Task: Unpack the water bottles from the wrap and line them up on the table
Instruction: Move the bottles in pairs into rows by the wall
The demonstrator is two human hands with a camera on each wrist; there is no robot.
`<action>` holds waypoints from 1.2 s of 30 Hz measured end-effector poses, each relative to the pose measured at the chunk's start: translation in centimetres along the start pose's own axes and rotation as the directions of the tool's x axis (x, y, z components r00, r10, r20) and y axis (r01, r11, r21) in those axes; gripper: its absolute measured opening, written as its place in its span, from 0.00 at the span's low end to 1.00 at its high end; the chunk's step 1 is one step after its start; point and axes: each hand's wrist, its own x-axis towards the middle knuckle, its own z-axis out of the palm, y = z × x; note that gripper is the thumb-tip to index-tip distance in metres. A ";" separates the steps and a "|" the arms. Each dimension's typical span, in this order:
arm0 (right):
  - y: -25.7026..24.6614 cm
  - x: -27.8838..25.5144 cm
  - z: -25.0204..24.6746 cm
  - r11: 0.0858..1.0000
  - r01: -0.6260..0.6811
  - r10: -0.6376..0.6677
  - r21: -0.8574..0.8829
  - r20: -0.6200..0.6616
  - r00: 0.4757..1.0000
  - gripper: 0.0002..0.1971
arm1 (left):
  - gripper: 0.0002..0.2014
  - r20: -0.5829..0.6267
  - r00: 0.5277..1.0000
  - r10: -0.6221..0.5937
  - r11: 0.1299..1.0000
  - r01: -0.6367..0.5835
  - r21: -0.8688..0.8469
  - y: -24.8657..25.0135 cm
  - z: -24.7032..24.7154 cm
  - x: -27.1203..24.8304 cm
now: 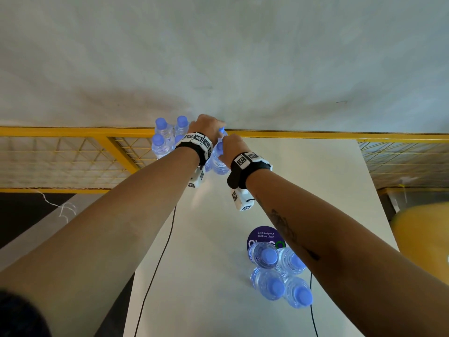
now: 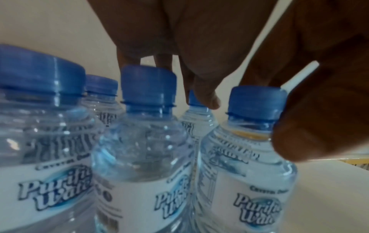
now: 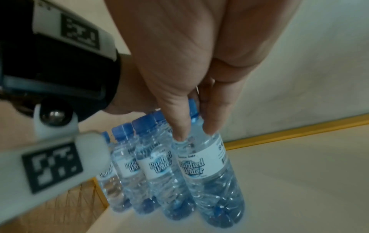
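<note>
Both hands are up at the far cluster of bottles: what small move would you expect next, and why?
Probably setting the right hand's bottle flat and letting go. Its fingers pinch the neck at the end of the far row; the base looks at or just above the table. The left hand is at the neighbouring caps. Four bottles wait nearer.

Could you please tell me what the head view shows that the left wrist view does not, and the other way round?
Only the head view shows the four loose bottles standing near the purple round sticker on the table, both forearms, and the yellow mesh railing. Only the left wrist view shows the "Purified Water" labels up close and the left hand's fingers reaching down among the caps. Both show the far cluster of bottles with blue caps and the left hand over it.
</note>
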 end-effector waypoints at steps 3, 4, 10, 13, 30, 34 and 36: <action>0.0 -2.7 -1.8 0.996 -0.063 0.061 0.065 0.030 0.998 0.06 | 0.32 -0.040 0.999 -0.015 0.999 0.016 0.037 0.1 -0.4 -1.6; 0.3 -3.9 -2.3 0.993 -0.054 0.055 0.109 0.000 0.999 0.06 | 0.36 -0.093 0.995 -0.042 0.999 0.042 0.002 0.4 -0.5 -2.7; 3.6 -14.4 -2.8 0.982 -0.002 -0.003 0.188 0.024 1.000 0.18 | 0.26 -0.232 0.963 0.140 0.945 -0.200 -0.258 5.5 1.7 -13.1; 4.8 -21.3 -2.1 0.990 0.009 -0.025 0.144 0.110 0.994 0.13 | 0.17 -0.110 0.938 0.329 0.856 -0.345 -0.385 9.8 3.6 -19.3; 3.6 -34.3 7.4 0.971 -0.124 0.142 -0.205 0.079 0.987 0.14 | 0.09 0.124 0.943 0.309 0.940 -0.283 -0.188 16.9 9.5 -29.3; 3.5 -33.9 6.7 0.968 -0.089 0.114 -0.235 0.094 0.989 0.13 | 0.08 0.108 0.944 0.311 0.948 -0.300 -0.108 17.0 8.6 -28.7; 3.0 -33.3 5.3 0.971 -0.056 0.086 -0.232 0.122 0.989 0.12 | 0.08 0.088 0.956 0.279 0.956 -0.268 -0.120 16.8 7.1 -27.5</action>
